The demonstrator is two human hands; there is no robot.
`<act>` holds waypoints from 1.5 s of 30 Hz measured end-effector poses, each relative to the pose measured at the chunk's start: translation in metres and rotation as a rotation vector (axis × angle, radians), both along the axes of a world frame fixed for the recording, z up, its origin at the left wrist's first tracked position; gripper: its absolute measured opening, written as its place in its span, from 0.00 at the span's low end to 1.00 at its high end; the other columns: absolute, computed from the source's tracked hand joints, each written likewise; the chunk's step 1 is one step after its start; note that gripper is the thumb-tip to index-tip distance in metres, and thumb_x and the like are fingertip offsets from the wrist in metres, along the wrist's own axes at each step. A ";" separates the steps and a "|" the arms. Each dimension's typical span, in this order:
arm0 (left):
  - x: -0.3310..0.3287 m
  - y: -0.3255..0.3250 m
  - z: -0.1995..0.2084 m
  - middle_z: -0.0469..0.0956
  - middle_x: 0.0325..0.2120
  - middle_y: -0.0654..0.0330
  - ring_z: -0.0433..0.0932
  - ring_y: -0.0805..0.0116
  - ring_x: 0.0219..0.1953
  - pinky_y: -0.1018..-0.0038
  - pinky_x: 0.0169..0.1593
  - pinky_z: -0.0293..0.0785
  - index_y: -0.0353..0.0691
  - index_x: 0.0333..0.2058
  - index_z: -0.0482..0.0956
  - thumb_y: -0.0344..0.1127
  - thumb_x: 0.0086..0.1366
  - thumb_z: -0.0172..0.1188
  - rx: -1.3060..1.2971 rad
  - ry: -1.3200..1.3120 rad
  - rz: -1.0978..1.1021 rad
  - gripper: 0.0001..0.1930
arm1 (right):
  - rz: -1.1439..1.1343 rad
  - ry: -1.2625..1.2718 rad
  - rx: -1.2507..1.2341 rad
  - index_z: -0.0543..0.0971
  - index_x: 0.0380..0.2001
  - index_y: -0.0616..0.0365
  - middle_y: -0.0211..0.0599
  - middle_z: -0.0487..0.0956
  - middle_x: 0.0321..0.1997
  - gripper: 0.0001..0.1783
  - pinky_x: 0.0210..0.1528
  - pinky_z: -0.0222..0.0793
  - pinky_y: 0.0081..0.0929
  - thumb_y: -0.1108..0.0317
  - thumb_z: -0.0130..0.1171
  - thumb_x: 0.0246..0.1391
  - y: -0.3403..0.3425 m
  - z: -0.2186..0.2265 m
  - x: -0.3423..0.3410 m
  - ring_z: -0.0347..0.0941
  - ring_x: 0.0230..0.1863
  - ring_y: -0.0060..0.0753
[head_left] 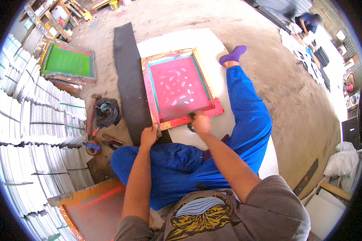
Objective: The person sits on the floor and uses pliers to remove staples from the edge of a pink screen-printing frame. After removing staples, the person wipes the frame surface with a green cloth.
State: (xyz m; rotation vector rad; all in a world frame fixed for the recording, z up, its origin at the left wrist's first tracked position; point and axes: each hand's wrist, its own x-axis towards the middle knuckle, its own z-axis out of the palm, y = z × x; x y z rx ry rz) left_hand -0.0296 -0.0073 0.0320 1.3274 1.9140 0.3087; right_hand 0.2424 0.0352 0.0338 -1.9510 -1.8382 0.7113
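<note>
A screen-printing frame [147, 86] lies flat before me, its wood stained with yellow and red paint. Its pink mesh [169, 96] carries a pattern of pale half-round shapes and has teal edging. My left hand [149, 135] grips the frame's near left corner, thumb on top. Close to the near rail, my right hand [202, 123] is closed and slightly smeared by motion. A small dark thing [192, 115] shows at its fingers; its kind is unclear. Under the frame is a white sheet [177, 38].
A black strip [128, 80] runs along the left of the white sheet. Further left are a black plastic bag [107, 112], a tape roll [93, 148], stacked white sheets [48, 120] and a green screen frame [93, 66]. Another person [307, 22] works at far right.
</note>
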 end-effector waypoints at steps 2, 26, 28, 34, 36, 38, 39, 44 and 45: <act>-0.001 0.002 -0.007 0.81 0.37 0.37 0.80 0.38 0.45 0.53 0.49 0.74 0.38 0.44 0.83 0.61 0.71 0.45 0.032 0.049 -0.011 0.30 | -0.027 -0.001 0.054 0.77 0.41 0.61 0.56 0.80 0.39 0.12 0.42 0.77 0.51 0.74 0.53 0.53 0.001 -0.012 0.006 0.80 0.41 0.60; -0.008 -0.003 -0.034 0.81 0.40 0.36 0.79 0.38 0.48 0.53 0.52 0.73 0.40 0.48 0.83 0.62 0.70 0.47 -0.001 0.009 0.090 0.30 | 0.501 -0.038 0.100 0.80 0.38 0.58 0.46 0.78 0.40 0.14 0.48 0.76 0.47 0.76 0.55 0.45 -0.020 0.002 -0.100 0.77 0.48 0.52; -0.003 0.007 -0.039 0.81 0.39 0.37 0.79 0.39 0.47 0.54 0.52 0.73 0.39 0.47 0.83 0.62 0.69 0.47 0.001 -0.021 0.064 0.30 | 0.406 -0.114 0.177 0.80 0.39 0.59 0.47 0.79 0.40 0.16 0.50 0.75 0.45 0.77 0.56 0.43 0.004 -0.054 -0.045 0.76 0.49 0.51; -0.006 0.000 -0.027 0.83 0.31 0.41 0.82 0.42 0.41 0.54 0.47 0.75 0.38 0.44 0.84 0.61 0.70 0.48 -0.012 -0.022 0.084 0.30 | 0.139 -0.159 0.067 0.77 0.40 0.67 0.57 0.77 0.43 0.12 0.45 0.77 0.51 0.76 0.52 0.52 0.014 -0.021 0.003 0.77 0.46 0.58; 0.009 0.008 0.000 0.83 0.28 0.44 0.83 0.44 0.38 0.54 0.45 0.76 0.39 0.43 0.84 0.60 0.70 0.48 -0.036 -0.048 0.073 0.29 | 0.353 -0.143 0.121 0.78 0.41 0.64 0.56 0.77 0.45 0.13 0.47 0.76 0.53 0.75 0.50 0.53 0.007 -0.050 -0.031 0.77 0.48 0.57; 0.005 0.006 -0.009 0.83 0.27 0.45 0.84 0.47 0.35 0.56 0.44 0.76 0.39 0.43 0.84 0.60 0.70 0.48 0.005 -0.028 0.072 0.29 | 0.526 0.028 0.235 0.78 0.38 0.62 0.49 0.77 0.45 0.13 0.47 0.76 0.46 0.76 0.54 0.46 -0.015 -0.042 -0.090 0.77 0.45 0.53; -0.001 0.002 -0.016 0.83 0.26 0.46 0.84 0.48 0.34 0.57 0.43 0.76 0.40 0.43 0.84 0.60 0.71 0.48 0.024 -0.017 0.075 0.28 | 0.503 0.009 0.203 0.78 0.38 0.62 0.49 0.77 0.45 0.13 0.47 0.76 0.45 0.76 0.54 0.45 -0.018 -0.024 -0.092 0.77 0.46 0.53; 0.000 0.003 -0.023 0.82 0.24 0.46 0.84 0.52 0.32 0.59 0.42 0.76 0.38 0.41 0.84 0.60 0.70 0.48 0.056 -0.013 0.074 0.29 | 0.332 -0.171 0.176 0.78 0.39 0.58 0.49 0.79 0.43 0.13 0.46 0.77 0.47 0.75 0.56 0.46 0.005 -0.042 -0.007 0.79 0.44 0.53; 0.003 0.002 -0.009 0.82 0.25 0.45 0.84 0.52 0.32 0.59 0.42 0.76 0.37 0.41 0.84 0.60 0.70 0.48 0.004 -0.042 0.084 0.29 | 0.206 -0.226 0.058 0.78 0.39 0.57 0.49 0.80 0.40 0.13 0.44 0.77 0.47 0.76 0.56 0.47 0.012 -0.032 0.023 0.79 0.41 0.53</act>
